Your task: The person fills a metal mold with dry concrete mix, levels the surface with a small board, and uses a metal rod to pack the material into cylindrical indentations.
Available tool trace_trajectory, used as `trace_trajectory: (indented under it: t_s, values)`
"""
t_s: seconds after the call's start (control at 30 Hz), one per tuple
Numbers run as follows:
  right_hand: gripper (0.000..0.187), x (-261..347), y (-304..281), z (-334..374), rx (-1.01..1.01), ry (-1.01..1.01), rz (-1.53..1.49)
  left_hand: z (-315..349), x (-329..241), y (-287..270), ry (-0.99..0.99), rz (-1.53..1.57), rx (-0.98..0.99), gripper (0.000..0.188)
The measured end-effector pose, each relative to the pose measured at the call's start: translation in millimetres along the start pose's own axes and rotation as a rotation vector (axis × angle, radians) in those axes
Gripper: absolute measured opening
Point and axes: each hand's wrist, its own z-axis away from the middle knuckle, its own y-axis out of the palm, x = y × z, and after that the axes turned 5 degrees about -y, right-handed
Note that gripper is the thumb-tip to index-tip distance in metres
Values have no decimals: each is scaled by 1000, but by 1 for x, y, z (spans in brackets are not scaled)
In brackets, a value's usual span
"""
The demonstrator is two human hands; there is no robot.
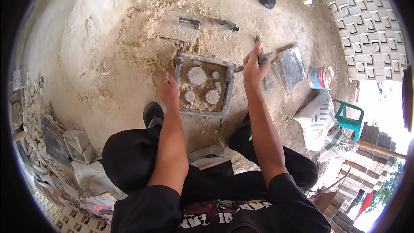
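- Dusty tan floor [116, 108]
- On it: loose sand [142, 6]
- Grey rectangular frame [230, 92]
- Flat handled plate [166, 26]
- Dark curved tool [225, 23]
- Grey slab [294, 67]
- Tub [318, 78]
- White sack [316, 114]

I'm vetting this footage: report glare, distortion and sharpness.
Head view: harsh glare washes out the background to the right of the green stool; head view: rows of pale stacked blocks bend toward the dark circular rim; head view: the grey frame near the centre looks reasonably sharp.
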Motion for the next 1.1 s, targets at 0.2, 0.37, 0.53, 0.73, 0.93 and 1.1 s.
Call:
trace_trajectory:
  t_s: [0.2, 0.37, 0.53, 0.73, 0.93, 1.1]
  values:
    - [51, -15, 3, 19, 22, -66, 65, 6, -7, -6, 7, 10, 28, 65]
    - [54, -7, 10, 25, 122, -16, 93, 0, -3, 1, 31, 17, -4, 65]
    - [57, -8, -9, 32, 167, 22, 81, -3, -1, 4, 29, 11, -11, 66]
    - [56, 5, -11, 35, 145, 96, 82, -4, 0, 3, 48, 8, -20, 66]
    - [55, 2, -25, 51, 95, 119, 61, -2, 0, -1, 16, 8, -9, 65]
    - [56, -20, -31, 64, 75, 95, 68, 0, -6, 1, 4, -3, 36, 65]
